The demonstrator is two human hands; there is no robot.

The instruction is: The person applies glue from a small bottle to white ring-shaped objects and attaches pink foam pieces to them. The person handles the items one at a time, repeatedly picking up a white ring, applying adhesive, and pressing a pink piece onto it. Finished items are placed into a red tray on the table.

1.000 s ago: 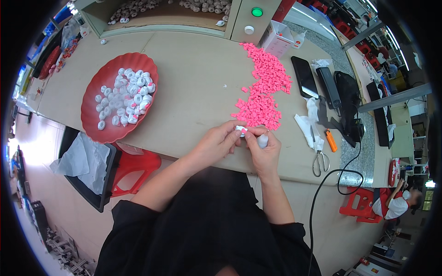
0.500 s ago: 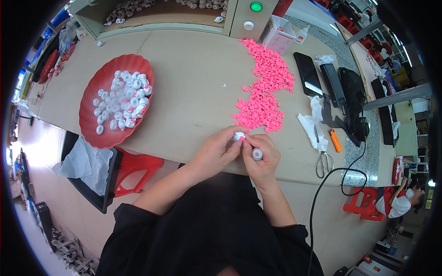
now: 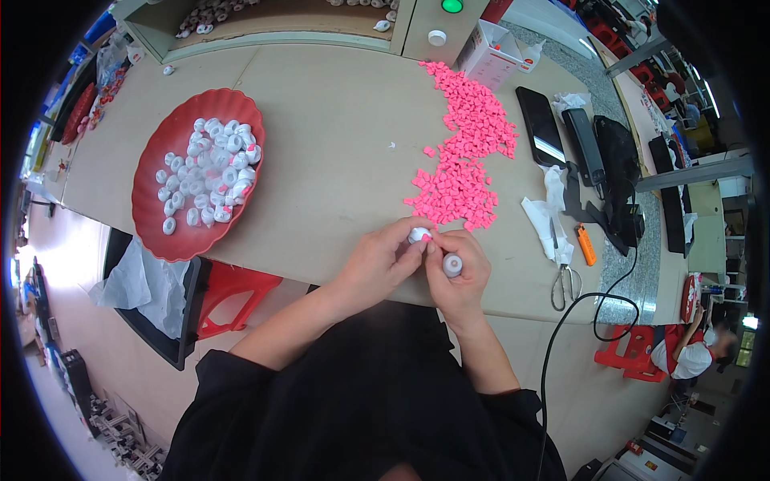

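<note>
Near the table's front edge, my left hand (image 3: 385, 258) pinches a small rounded white piece (image 3: 417, 234) between thumb and fingers. A pink bit (image 3: 427, 238) sits on the side of that piece. My right hand (image 3: 463, 282) is closed, its thumb and fingertips touching the piece by the pink bit. The same hand has a white bottle (image 3: 452, 265) tucked in its grip, seen end-on. Just beyond both hands spreads a long pile of tiny pink pieces (image 3: 457, 188). To the left, a red scalloped bowl (image 3: 148, 192) holds many white pieces (image 3: 210, 164), some with pink on them.
Along the right lie a black phone (image 3: 539, 124), scissors (image 3: 566, 284), an orange cutter (image 3: 586, 245), white tissue (image 3: 539, 224) and a black cable (image 3: 553, 345). A white box (image 3: 488, 56) and an open-fronted cabinet (image 3: 281, 40) stand at the back. A red stool (image 3: 233, 297) is below left.
The view has shifted slightly. Both hands keep the same hold, with the white piece and pink bit turned a little between the fingers.
</note>
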